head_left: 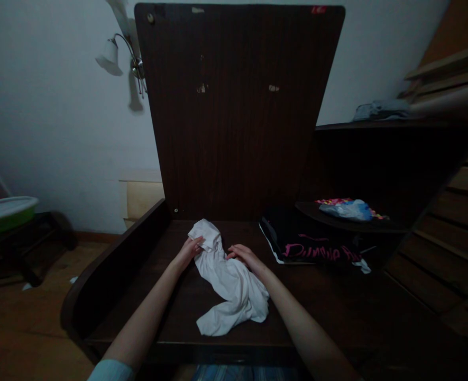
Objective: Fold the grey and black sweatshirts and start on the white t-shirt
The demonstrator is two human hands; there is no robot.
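Observation:
A crumpled white cloth garment (234,288) lies stretched across the dark wooden desktop, its far end bunched and its near end spread towards the front edge. At the far left end, my left hand (188,253) grips the fabric, with the fingers partly hidden against it. My right hand (247,256) rests at the garment's right side, fingers loosely stretched out and touching or just over the cloth. Some of the right fingertips are hard to make out in the dim light.
A black bag with pink lettering (321,246) lies on the right of the desktop. Above it, a small shelf (345,223) holds a bluish plastic packet (348,209). A tall dark panel (234,116) stands behind, and a raised side board (110,270) borders the left.

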